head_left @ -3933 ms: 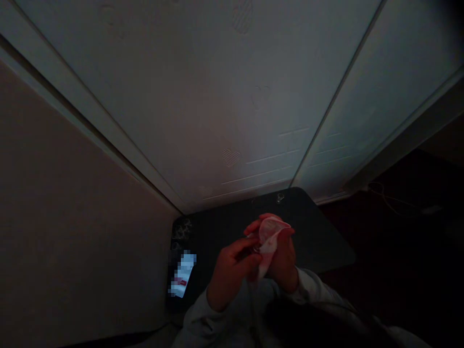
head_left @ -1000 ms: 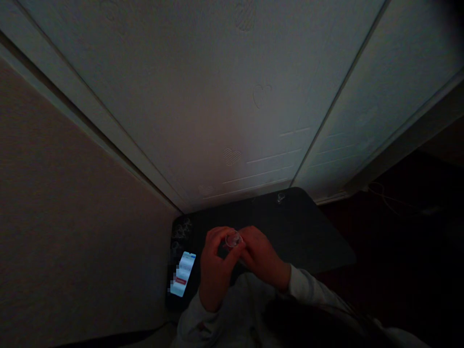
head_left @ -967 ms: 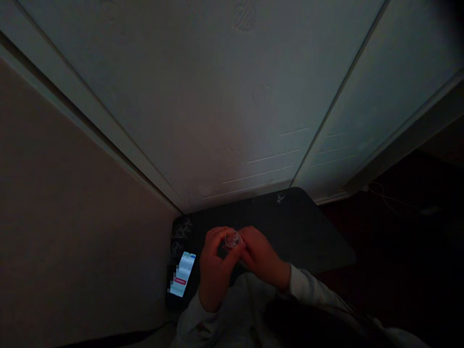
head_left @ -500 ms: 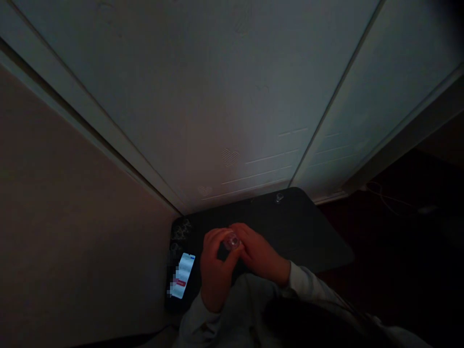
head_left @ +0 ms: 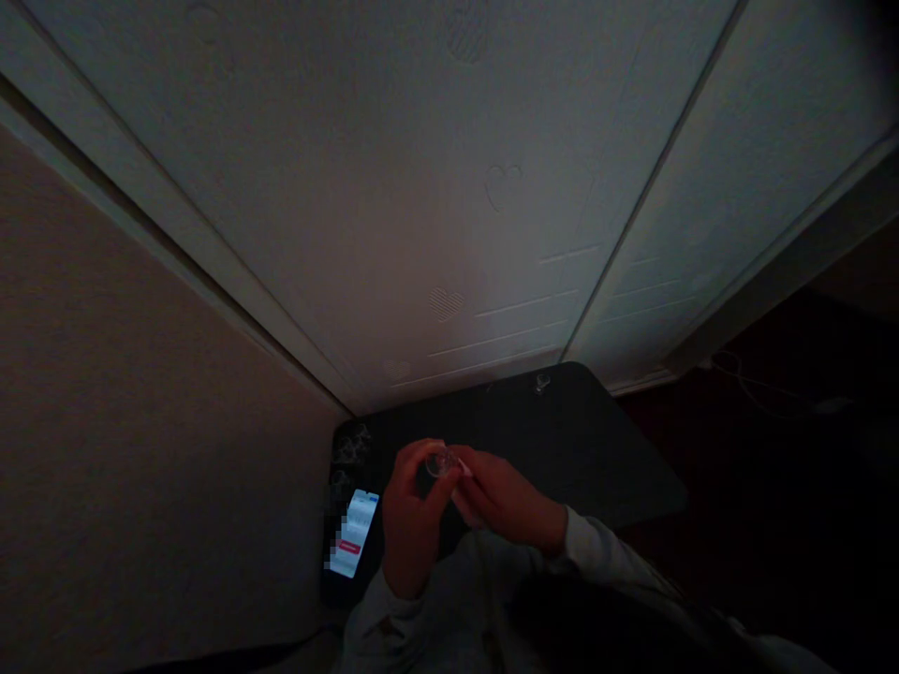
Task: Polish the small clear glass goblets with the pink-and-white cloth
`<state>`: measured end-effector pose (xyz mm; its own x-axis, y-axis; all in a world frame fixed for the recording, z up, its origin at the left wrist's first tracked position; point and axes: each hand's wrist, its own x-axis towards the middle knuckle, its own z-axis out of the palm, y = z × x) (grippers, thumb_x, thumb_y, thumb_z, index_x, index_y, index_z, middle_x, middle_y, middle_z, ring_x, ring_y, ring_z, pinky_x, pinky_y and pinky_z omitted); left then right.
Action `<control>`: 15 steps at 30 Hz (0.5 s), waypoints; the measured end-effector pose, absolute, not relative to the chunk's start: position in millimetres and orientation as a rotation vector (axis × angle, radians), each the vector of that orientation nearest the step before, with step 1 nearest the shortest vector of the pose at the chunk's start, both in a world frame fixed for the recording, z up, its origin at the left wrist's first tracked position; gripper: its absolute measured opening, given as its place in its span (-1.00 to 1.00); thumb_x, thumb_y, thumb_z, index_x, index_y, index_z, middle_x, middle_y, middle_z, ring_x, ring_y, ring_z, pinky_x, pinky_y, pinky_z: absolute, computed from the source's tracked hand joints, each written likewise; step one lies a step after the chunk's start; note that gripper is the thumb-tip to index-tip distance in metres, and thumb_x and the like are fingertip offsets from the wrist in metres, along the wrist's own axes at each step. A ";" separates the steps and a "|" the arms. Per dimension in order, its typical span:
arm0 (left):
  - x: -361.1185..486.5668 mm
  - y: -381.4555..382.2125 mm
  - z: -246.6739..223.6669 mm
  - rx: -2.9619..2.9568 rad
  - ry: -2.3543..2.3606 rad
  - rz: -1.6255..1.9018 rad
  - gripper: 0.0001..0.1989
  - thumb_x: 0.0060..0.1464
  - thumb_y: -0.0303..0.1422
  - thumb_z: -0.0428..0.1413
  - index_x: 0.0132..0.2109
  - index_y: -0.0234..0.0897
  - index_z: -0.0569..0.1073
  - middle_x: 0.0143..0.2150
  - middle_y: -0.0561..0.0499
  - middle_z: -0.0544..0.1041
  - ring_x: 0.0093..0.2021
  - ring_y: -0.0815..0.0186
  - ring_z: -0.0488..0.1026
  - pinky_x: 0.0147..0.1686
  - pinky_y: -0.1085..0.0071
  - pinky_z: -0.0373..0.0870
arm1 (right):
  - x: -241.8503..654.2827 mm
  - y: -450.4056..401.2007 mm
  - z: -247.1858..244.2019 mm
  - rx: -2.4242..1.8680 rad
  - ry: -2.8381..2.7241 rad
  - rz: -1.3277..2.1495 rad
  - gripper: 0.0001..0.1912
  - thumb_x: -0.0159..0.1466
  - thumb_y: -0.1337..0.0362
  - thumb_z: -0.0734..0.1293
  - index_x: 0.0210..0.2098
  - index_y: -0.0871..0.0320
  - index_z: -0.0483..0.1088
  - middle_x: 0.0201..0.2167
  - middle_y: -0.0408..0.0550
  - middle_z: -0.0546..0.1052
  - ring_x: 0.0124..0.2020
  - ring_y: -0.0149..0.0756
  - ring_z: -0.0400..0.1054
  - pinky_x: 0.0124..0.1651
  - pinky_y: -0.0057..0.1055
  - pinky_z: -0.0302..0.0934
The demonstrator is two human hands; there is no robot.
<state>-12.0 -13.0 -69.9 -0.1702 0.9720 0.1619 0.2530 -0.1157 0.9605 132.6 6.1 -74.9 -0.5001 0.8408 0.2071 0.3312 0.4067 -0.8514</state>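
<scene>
A small clear round piece (head_left: 439, 461), see-through like plastic or glass, is held above the dark table (head_left: 562, 449). My left hand (head_left: 413, 510) curls around it, thumb and index finger pinching its rim from the left. From the right, my right hand (head_left: 502, 496) meets it with closed fingers, the fingertips pressed at its right edge. A pale spot shows at those fingertips; the dim light hides what it is. A similar clear piece (head_left: 540, 383) lies near the table's back edge, and several clear pieces (head_left: 353, 443) are clustered at the back left corner.
A lit phone (head_left: 356, 534) lies at the table's left side. Behind the table rises a pale panel (head_left: 393, 206) with embossed hearts and lines. A plain wall (head_left: 154, 421) borders the left. On the dark floor at right runs a white cable (head_left: 751, 384).
Both hands have shifted slightly, and the clear piece has turned and moved a little left, so its round rim shows more. My right fingertips have drawn to its right edge.
</scene>
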 end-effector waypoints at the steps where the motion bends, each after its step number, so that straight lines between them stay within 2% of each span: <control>1: -13.3 -12.4 -72.1 1.383 1.457 1.330 -0.79 -0.04 -0.37 0.21 -0.19 -0.23 0.52 -0.12 -0.05 0.49 -0.06 0.19 0.42 -0.02 0.28 0.32 | 133.1 5.8 -74.2 -0.974 -2.016 1.060 -0.74 0.37 0.30 0.06 -0.10 0.20 0.32 -0.26 0.07 0.52 -0.23 -0.23 0.41 -0.18 -0.36 0.22; 4: -15.7 -11.7 -75.9 1.361 1.447 1.314 -0.78 -0.04 -0.36 0.21 -0.18 -0.21 0.52 -0.11 -0.04 0.49 -0.05 0.20 0.42 -0.01 0.28 0.30 | 134.5 4.8 -73.6 -0.936 -1.971 1.152 -0.73 0.39 0.25 0.06 -0.13 0.19 0.33 -0.30 0.04 0.51 -0.28 -0.26 0.40 -0.19 -0.37 0.22; 10: -14.9 -13.5 -75.0 1.440 1.435 1.299 -0.79 -0.03 -0.36 0.21 -0.17 -0.18 0.52 -0.11 -0.03 0.47 -0.05 0.21 0.40 -0.02 0.31 0.29 | 133.7 1.3 -81.7 -0.910 -1.797 1.370 -0.67 0.41 0.16 -0.01 -0.19 0.13 0.31 -0.60 -0.19 0.37 -0.57 -0.38 0.30 -0.40 -0.44 0.19; 15: -16.2 -12.9 -75.6 1.384 1.393 1.310 -0.80 -0.04 -0.36 0.22 -0.19 -0.18 0.52 -0.11 -0.01 0.48 -0.06 0.23 0.41 -0.03 0.34 0.30 | 134.5 0.1 -88.1 -0.921 -1.754 1.363 -0.69 0.38 0.10 0.06 -0.22 0.12 0.33 -0.53 -0.18 0.38 -0.53 -0.39 0.28 -0.40 -0.45 0.15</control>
